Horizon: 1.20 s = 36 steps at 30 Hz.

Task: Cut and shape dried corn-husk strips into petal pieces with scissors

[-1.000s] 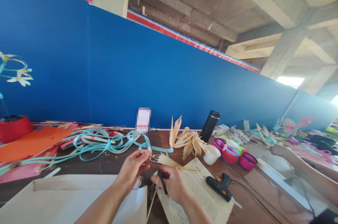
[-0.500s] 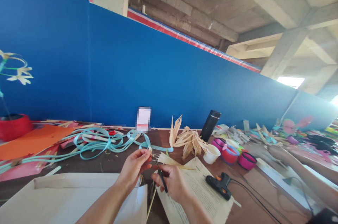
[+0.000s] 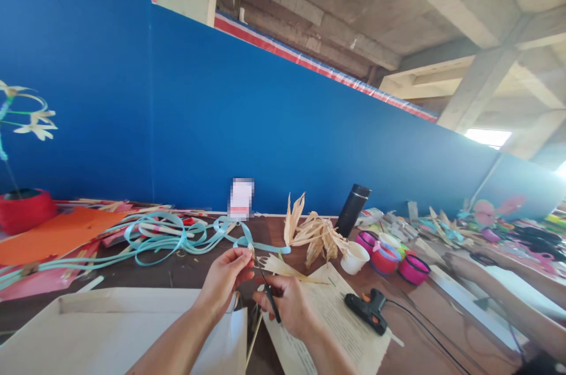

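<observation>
My left hand is closed, with thumb and fingertips pinching a small pale piece that looks like corn husk. Close by on the right, my right hand is wrapped round black-handled scissors, whose thin blades point up toward the pinched piece. The fingers hide part of the handles. Just beyond the scissors lies a pale corn husk strip with a notched end, partly over a printed sheet. A thin stick lies below the hands.
Light-blue ribbon coils behind my left hand; a white box lies in front. Dried husks, a black bottle, a white cup and a corded glue gun sit rightward. Another person's arm reaches in at far right.
The scissors' blades have drawn slightly down and away from the pinched piece. My left hand has barely moved. At far right, the other person's arms have shifted.
</observation>
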Tool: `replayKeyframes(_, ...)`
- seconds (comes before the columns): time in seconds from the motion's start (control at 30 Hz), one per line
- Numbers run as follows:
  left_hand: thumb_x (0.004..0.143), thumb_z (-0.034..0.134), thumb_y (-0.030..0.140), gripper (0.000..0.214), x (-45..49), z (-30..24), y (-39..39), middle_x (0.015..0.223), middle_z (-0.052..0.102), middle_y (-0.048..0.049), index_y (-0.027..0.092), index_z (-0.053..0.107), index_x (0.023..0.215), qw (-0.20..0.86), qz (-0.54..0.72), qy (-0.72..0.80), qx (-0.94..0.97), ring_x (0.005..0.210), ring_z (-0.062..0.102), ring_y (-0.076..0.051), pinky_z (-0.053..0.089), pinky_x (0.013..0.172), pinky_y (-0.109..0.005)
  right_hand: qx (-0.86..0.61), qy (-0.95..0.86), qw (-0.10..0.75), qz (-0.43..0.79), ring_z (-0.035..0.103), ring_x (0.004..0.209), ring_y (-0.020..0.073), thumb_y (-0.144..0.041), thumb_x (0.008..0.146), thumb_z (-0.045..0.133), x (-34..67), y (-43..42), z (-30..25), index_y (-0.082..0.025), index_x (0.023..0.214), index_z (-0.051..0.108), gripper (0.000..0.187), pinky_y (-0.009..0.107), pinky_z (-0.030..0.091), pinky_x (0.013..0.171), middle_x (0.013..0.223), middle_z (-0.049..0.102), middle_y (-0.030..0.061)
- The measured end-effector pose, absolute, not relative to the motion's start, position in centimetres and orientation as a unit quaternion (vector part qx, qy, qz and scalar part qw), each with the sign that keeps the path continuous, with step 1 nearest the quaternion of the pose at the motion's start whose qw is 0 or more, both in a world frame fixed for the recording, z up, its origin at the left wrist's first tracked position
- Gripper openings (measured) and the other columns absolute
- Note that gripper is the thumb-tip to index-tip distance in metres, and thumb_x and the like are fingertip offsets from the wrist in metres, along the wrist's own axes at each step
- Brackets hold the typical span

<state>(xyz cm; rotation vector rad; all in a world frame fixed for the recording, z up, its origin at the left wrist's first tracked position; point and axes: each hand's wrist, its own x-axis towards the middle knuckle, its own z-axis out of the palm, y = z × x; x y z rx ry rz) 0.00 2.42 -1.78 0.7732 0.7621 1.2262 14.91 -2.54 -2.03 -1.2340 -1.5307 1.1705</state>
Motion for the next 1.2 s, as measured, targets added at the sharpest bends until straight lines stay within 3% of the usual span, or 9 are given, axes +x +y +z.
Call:
replayKeyframes(0.57,0.061,0.072,0.031,0.024,0.1,-2.1,2.6,0.071,0.056,0.0001,0.014,0.059,0.07,0.684,0.538,0.347,0.349,0.064,0.053,-0.008,0.048,0.057,-0.018,-0.508,-0.617,0.396,0.453,0.038,0.039,0.0053,-0.04,0.07,0.066,14.9,-2.6,-1.3,-0.012,0.089,0.069,0.033,0.017,0.031,0.037,0.051,0.048,-0.0018)
replayKeyframes(1.2,0.06,0.073,0.032,0.024,0.0,-1.9,2.5,0.07,0.056,-0.001,0.013,0.061,0.07,0.686,0.539,0.344,0.347,0.064,0.052,-0.008,0.047,0.056,-0.018,-0.534,-0.567,0.412,0.473,0.038,0.036,0.0055,-0.038,0.063,0.072,14.1,-3.0,-0.5,-0.01,0.083,0.069,0.035,0.016,0.03,0.033,0.045,0.047,-0.0024)
